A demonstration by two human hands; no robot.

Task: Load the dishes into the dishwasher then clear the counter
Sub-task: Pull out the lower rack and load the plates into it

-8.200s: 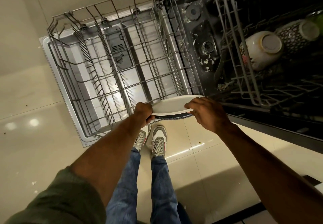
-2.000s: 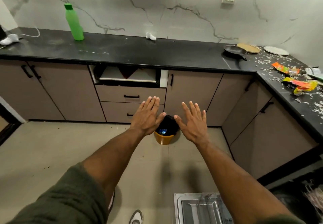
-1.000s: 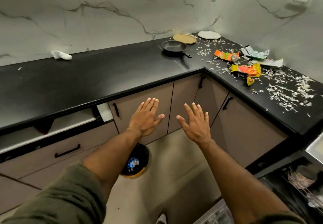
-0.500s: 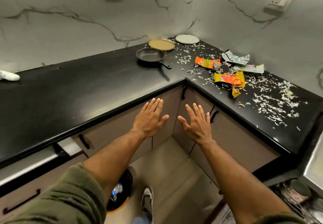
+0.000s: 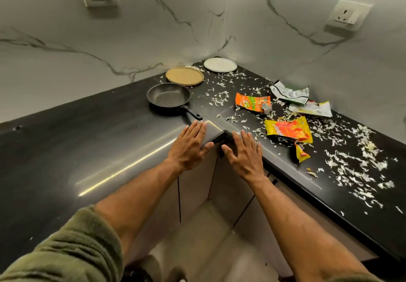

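Note:
A black frying pan [image 5: 168,96] sits on the black L-shaped counter [image 5: 87,141] near the corner, handle pointing toward me. Behind it lie a tan plate [image 5: 184,76] and a white plate [image 5: 220,64]. My left hand [image 5: 189,146] and my right hand [image 5: 244,154] are stretched out flat, fingers straight and empty, over the inner corner edge of the counter, just short of the pan's handle.
Torn snack wrappers lie on the right counter: an orange one [image 5: 252,102], a yellow-orange one [image 5: 289,131], and white ones [image 5: 290,92] by the wall. White shreds [image 5: 356,160] are scattered across that side. Cabinet doors [image 5: 193,193] stand below the counter. Two wall sockets sit above.
I have walked from the dishwasher to the counter corner. The pan and plates are now much nearer, and both empty hands have come over the counter edge.

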